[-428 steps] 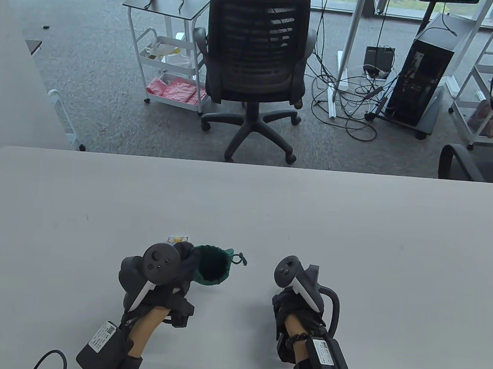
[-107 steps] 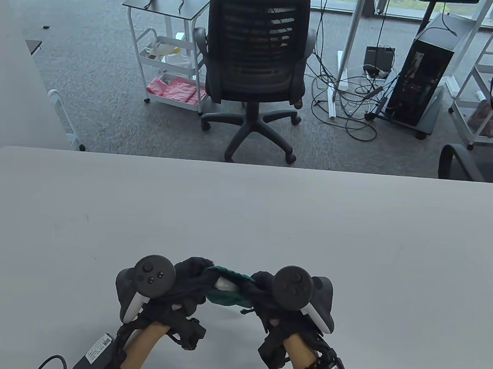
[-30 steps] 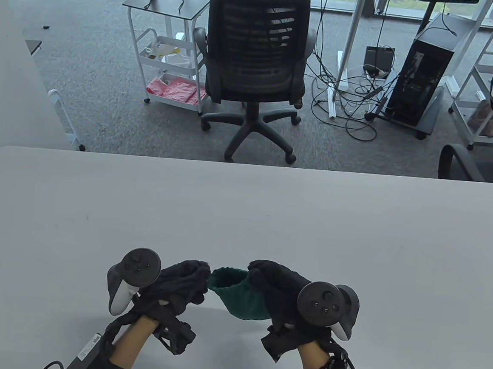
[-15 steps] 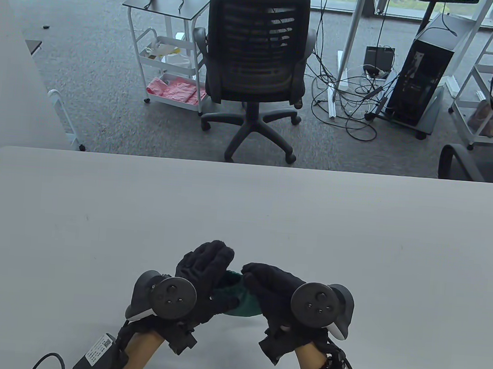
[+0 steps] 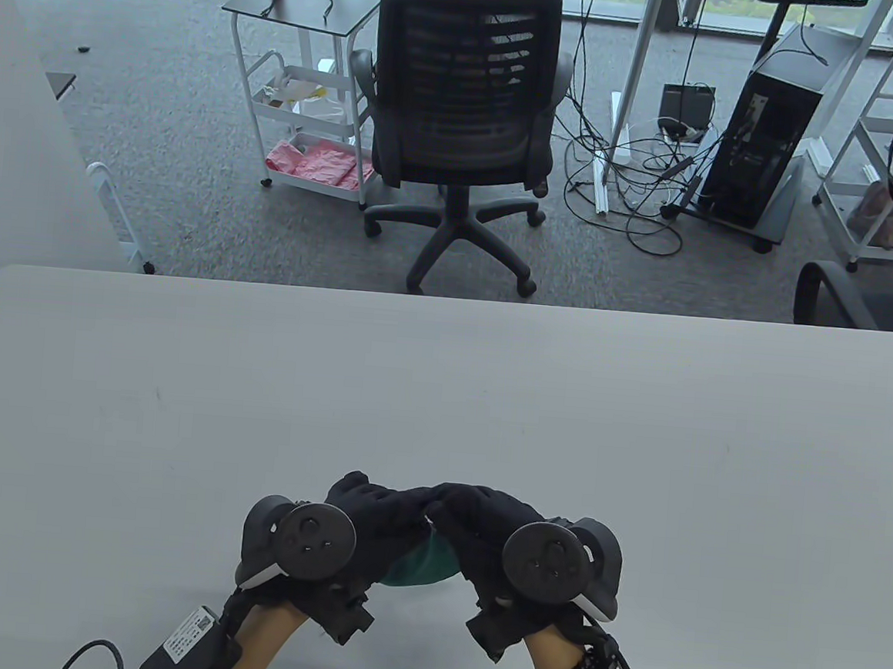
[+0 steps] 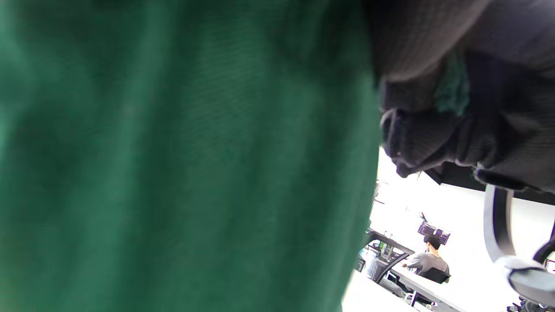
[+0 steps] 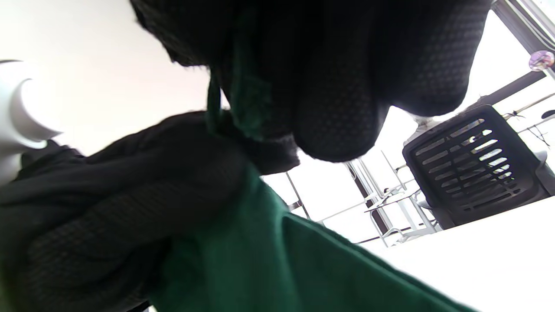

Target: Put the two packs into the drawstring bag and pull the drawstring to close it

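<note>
The green drawstring bag (image 5: 419,568) hangs between my two hands just above the near part of the table (image 5: 442,396); only its lower bulge shows under the gloves. My left hand (image 5: 383,503) is curled round the bag's top from the left. My right hand (image 5: 457,507) meets it from the right, its fingers (image 7: 338,108) pinching a strip of green drawstring (image 7: 243,99) above the gathered fabric (image 7: 282,268). In the left wrist view green cloth (image 6: 186,164) fills most of the picture. The bag's mouth is hidden by the fingers. Neither pack is in sight.
Beyond the table's far edge stands a black office chair (image 5: 464,104). A white cart (image 5: 302,107) is on the left of the floor, and a computer tower (image 5: 771,136) with loose cables on the right. A cable (image 5: 89,654) trails off my left forearm.
My left hand, raised over the bag's mouth half a second ago, has come down and closed on the bag's top. Both hands' fingertips now meet there, hiding the opening that showed a second ago.
</note>
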The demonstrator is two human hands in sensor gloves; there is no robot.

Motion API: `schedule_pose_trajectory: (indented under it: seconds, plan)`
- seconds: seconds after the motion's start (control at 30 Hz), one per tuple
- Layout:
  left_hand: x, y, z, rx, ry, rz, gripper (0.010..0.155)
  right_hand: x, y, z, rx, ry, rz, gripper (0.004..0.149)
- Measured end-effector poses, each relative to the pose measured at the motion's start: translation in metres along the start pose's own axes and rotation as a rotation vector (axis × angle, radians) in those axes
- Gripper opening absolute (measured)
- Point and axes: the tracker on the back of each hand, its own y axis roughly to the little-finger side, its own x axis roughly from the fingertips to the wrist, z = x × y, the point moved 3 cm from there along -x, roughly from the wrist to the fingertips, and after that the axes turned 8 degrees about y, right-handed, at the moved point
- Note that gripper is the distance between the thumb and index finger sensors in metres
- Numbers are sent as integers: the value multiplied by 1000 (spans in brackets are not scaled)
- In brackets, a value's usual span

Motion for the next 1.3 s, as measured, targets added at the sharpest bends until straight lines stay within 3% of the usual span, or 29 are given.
schedule_pose_trajectory:
  seconds: [0.13, 0.53, 1.3]
  plan:
    - [1, 1, -2, 28, -17, -4, 47, 0, 3, -2, -44, -12, -25, 37]
    - [8, 4, -10, -172, 16, -8, 45, 1, 16, -20, -125, -144, -94, 37]
    - [11, 18, -14, -189, 26, -73, 44, 1, 34, -3, -213, -98, -146, 37]
